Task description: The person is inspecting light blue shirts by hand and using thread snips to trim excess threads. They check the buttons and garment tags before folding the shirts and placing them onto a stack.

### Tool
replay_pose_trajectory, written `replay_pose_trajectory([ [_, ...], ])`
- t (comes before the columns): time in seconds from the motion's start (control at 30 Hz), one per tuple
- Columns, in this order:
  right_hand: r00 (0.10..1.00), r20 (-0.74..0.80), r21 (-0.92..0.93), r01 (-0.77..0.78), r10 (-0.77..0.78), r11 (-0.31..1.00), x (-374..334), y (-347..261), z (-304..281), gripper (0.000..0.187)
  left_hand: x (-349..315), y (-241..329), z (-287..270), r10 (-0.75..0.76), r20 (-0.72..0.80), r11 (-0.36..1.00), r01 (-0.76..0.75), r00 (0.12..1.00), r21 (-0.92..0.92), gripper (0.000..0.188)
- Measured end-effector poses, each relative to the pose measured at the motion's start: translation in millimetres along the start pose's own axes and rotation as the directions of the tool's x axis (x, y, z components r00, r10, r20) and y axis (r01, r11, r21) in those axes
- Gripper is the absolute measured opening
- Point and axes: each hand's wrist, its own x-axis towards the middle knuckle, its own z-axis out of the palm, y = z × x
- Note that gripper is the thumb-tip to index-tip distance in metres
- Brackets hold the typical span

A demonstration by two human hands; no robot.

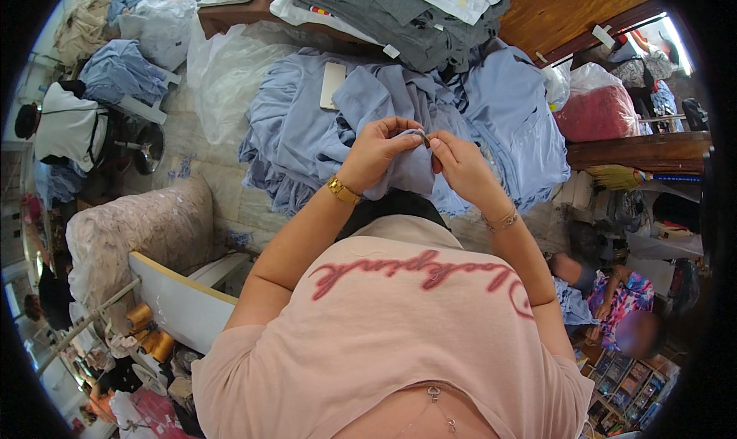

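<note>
A light blue garment [414, 172] is bunched up in front of me, its edge raised between my two hands. My left hand [381, 153], with a gold watch at the wrist, pinches that edge between thumb and fingers. Close against it, my right hand [465, 166] is closed on a small dark thing [426, 141] that touches the cloth; its kind is too small to make out. Under and around both hands lies a large heap of light blue garments [288, 124]. A white phone [332, 86] rests on the heap, beyond my left hand.
Folded grey garments [414, 16] are stacked behind the heap. Clear plastic [223, 70] spreads to the left, near a fan [148, 149]. A wrapped roll [142, 224] and a white table [180, 293] stand at my left. Another person [626, 301] sits at the right.
</note>
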Motion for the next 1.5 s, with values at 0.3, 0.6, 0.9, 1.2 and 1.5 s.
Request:
replay_pose_trajectory([
  [0.3,1.000,-0.004,-0.035,-0.002,0.002,0.999,-2.5,-2.9,-1.1,0.029,-1.5,-2.9,2.8,0.108,-0.024,0.975,-0.101,0.994,0.199,0.022],
  [0.6,0.998,-0.058,0.003,-0.028,0.028,1.000,-4.1,-1.4,4.1,0.027,-3.1,-4.9,3.8,0.174,-0.034,0.936,-0.155,0.984,0.316,0.022],
  [0.9,0.998,-0.068,0.092,-0.006,0.013,0.996,-5.7,8.6,9.5,0.026,-7.9,-6.6,6.0,0.124,-0.056,0.972,-0.110,0.991,0.206,0.019],
  [1.2,0.951,-0.179,-0.261,0.202,-0.253,0.944,-5.1,-8.6,-5.9,0.022,-9.8,-3.8,2.9,0.143,-0.074,0.966,-0.123,0.987,0.226,0.019],
  [1.5,0.920,-0.183,-0.190,0.313,-0.347,0.930,13.9,8.6,9.8,0.011,-7.4,0.1,-2.6,0.257,-0.051,0.900,-0.220,0.965,0.376,0.035],
])
